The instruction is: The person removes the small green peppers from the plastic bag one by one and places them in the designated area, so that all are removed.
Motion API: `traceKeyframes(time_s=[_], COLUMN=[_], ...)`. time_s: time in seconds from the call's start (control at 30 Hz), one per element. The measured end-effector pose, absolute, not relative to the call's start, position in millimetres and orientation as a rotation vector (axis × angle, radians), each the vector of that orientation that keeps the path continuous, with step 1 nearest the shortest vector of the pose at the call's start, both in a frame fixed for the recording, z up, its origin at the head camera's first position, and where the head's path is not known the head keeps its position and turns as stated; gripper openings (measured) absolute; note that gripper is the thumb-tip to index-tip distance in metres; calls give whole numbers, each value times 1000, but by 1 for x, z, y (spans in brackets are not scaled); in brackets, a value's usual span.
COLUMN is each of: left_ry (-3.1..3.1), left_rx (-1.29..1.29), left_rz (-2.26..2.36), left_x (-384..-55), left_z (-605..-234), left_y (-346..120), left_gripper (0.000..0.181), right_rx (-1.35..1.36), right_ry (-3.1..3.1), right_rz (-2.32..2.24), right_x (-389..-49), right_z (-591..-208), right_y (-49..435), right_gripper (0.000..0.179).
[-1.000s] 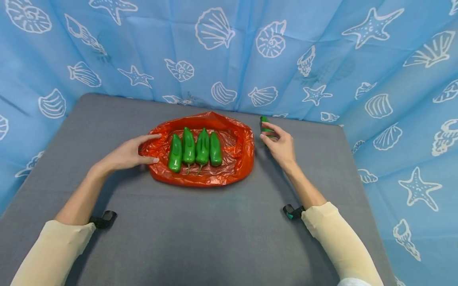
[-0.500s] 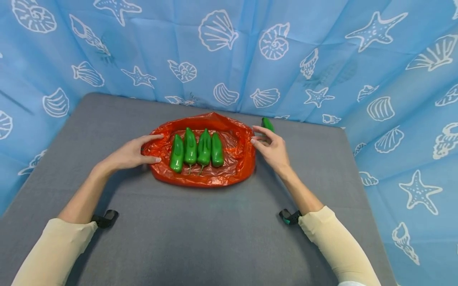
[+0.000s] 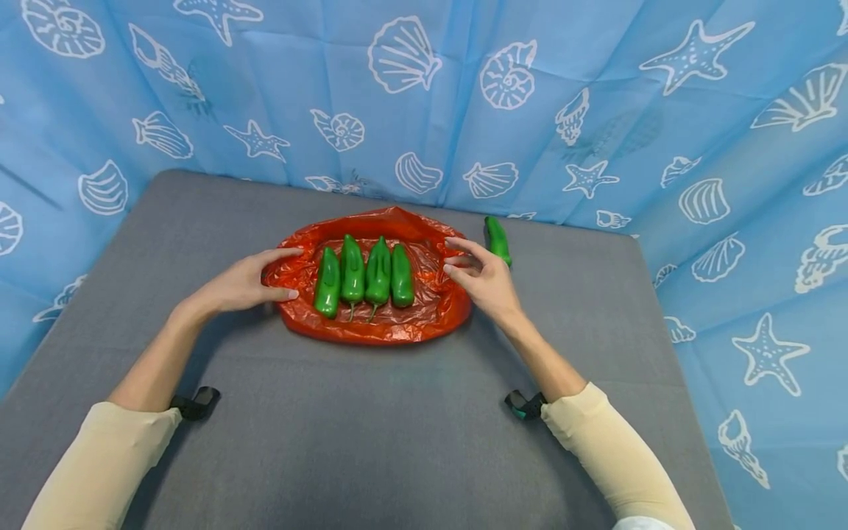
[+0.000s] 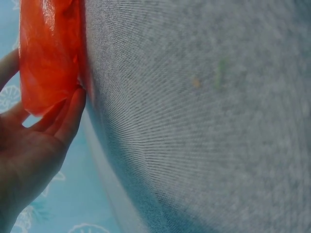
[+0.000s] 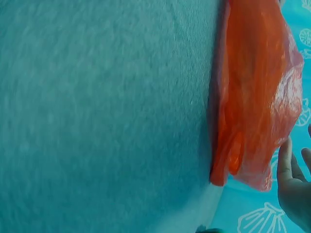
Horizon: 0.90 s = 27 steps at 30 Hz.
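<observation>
A red plastic bag [image 3: 371,335] lies on the grey table with its mouth spread wide and its rim rolled back. Inside it, several glossy green peppers [image 3: 352,269] lie side by side. My left hand [image 3: 232,283] rests at the bag's left end, fingers and thumb spread and touching the plastic; the left wrist view also has this hand [image 4: 39,136] against the bag. Over the bag's right rim is my right hand [image 3: 486,283], its fingers loosely bent with nothing between them. Another green pepper [image 3: 497,239] lies outside the bag, just beyond that hand.
The grey tabletop [image 3: 371,442] stretches in front of the bag. Behind and to the right of the table hangs a blue curtain [image 3: 278,81] with white shell and starfish prints.
My right hand has moved left, away from the loose pepper and over the bag's right rim. That pepper is now in fuller view. My left hand stays at the bag's left end.
</observation>
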<state>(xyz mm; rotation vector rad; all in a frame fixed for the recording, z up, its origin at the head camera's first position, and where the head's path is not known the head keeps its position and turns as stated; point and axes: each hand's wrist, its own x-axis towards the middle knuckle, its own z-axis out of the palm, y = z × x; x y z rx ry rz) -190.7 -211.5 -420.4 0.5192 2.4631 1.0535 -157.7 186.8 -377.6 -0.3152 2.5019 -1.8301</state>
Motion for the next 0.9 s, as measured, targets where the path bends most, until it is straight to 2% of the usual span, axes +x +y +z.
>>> traceKeyframes(time_s=[0.3,0.63,0.9], left_ry=[2454,2454,2444], left_rx=[497,509,507], left_rz=[1052,1031,1039], left_x=[-192,-192,-194], left_z=[-423,-422,-423], left_y=[-212,-210,-210], left_gripper=[76,76,76], right_rx=[-316,-355,-362], right_ry=[2460,2491,2621], right_rz=[-1824,-1736,-1490], right_x=[-167,-167,-167], right_z=[-412,-416,-415], right_y=[186,170,156], right_gripper=[49,54,61])
